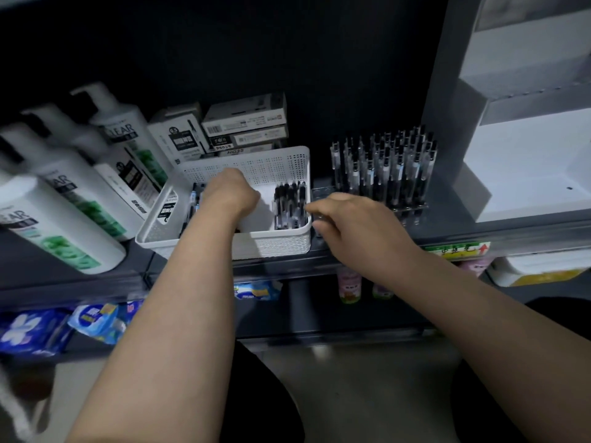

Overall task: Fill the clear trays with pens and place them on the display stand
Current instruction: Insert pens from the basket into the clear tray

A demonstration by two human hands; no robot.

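pens [383,167] with black caps already fill the clear acrylic display stand [412,207], more wait in the white perforated basket [278,244] around your left hand [230,193], right hand [348,222] beside it, neither grip readable.

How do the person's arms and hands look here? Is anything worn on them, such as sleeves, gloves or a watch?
The left forearm and right forearm are bare as far as the picture shows; no sleeves are visible. The left grip and the right grip are bare hands without gloves. No watch, bracelet, ring or markings can be seen.
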